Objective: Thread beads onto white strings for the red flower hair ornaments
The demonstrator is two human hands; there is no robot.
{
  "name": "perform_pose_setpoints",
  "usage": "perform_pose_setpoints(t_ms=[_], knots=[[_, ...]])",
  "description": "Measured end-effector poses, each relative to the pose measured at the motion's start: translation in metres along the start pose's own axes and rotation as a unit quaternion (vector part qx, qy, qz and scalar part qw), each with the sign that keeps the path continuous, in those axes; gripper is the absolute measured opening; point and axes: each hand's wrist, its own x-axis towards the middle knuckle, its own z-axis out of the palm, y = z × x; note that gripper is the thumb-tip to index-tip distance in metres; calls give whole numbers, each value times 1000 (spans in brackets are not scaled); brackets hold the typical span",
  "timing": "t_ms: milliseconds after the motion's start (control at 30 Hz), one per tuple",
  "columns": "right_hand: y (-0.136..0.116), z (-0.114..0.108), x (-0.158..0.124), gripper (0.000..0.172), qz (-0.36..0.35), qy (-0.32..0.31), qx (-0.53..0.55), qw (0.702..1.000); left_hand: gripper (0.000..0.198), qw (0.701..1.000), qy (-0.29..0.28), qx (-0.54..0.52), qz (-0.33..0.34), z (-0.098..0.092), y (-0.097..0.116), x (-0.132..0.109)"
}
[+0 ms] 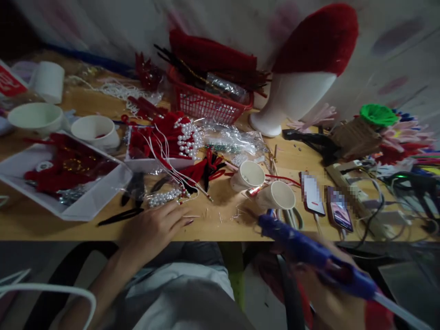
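My left hand point(160, 224) rests near the table's front edge, palm down with the fingers stretched out. Just beyond its knuckles lies a cluster of white pearl beads point(165, 197) with white cords point(172, 172) trailing over it. In my right hand point(326, 291) is a blue hot glue gun point(302, 247), its nozzle turned left toward the table and a pale glue stick point(392, 305) sticking out of its back end. The hand and gun are blurred. Two paper cups point(280, 195) stand past the nozzle, and small pale bits point(223, 217) are scattered between my hands.
A white box point(82, 201) of red and silver pieces sits at left. Behind are a red basket point(209, 103) and a white mannequin head point(292, 96) with a red covering. Two phones point(339, 208), a power strip point(347, 183) and cables crowd the right.
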Motion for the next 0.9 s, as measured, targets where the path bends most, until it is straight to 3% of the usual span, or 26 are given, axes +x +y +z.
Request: perform_pose_setpoints(t_ms=[133,300,500,900], knots=[[11,18,1,16,-5,-111,-37,993,28,1000,18,-12,-14,1,-1,-1],[15,30,9,15,-88,-166,-66,980,22,996,21,-87,-21,-4,4,-7],[11,42,11,15,-115,-218,-49,968,23,995,4,-100,-21,-7,11,-20],[19,51,5,17,-125,-216,-91,964,25,997,-15,-81,-12,-2,6,-20]])
